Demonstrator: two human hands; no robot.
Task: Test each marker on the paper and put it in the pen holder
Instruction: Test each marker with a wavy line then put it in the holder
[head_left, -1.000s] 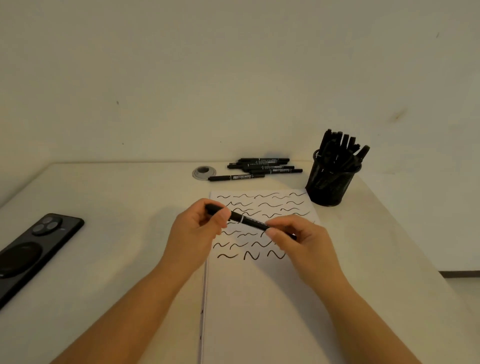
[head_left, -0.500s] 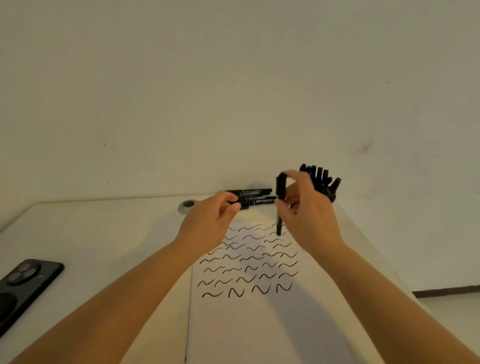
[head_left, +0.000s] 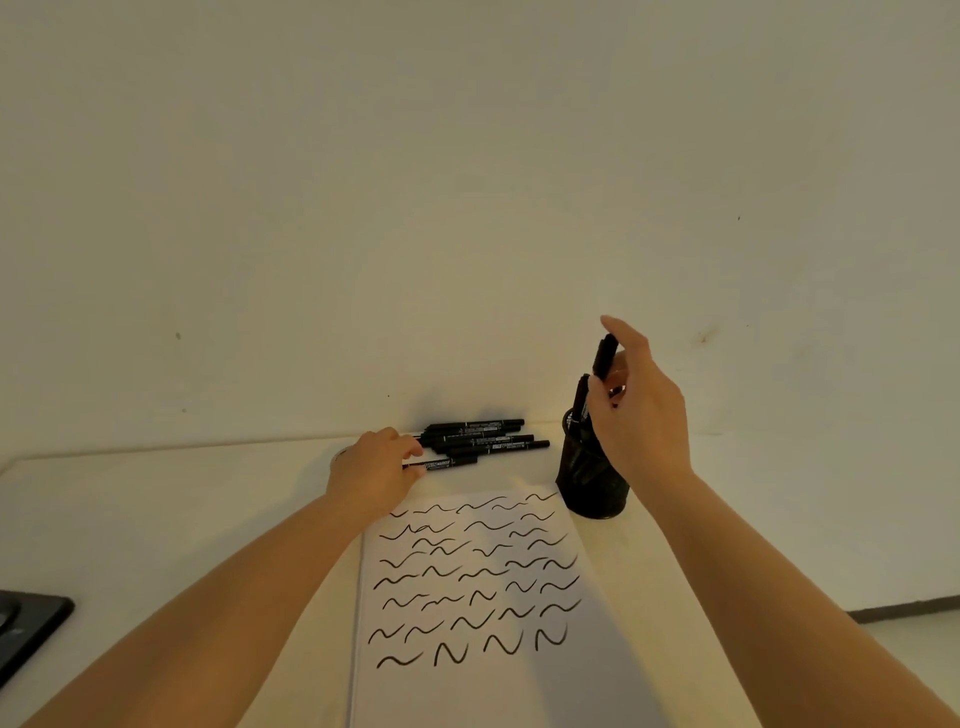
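Right hand (head_left: 641, 415) now raised over the holder (head_left: 589, 480), well to the right of where it hung half a second ago above the paper's far edge. Pinching a marker (head_left: 604, 358) between thumb and curled fingers, index finger stretched up past its top; marker near upright, lower end dipping toward the holder's mouth among the markers already standing there. Whether its tip is inside the rim: cannot tell, hidden behind the hand.

Left hand (head_left: 375, 470) further forward than before, down on the table (head_left: 156, 519), fingertips curled onto the near end of the closest loose marker (head_left: 441, 464). Earlier hovering short of the pile; now touching it. Real pinch or only a touch: cannot tell.

Pile (head_left: 480, 439) of loose markers lying flat by the wall, just beyond the paper (head_left: 493, 675), unchanged in layout.

Paper flat between the forearms, rows of black squiggles on its far half, same count of rows as before. Holder standing at its far right corner, touching or just beside the edge.

Phone (head_left: 28, 631) at the left edge, mostly cut off now, more of it showing earlier. View tilted higher, more wall in frame.
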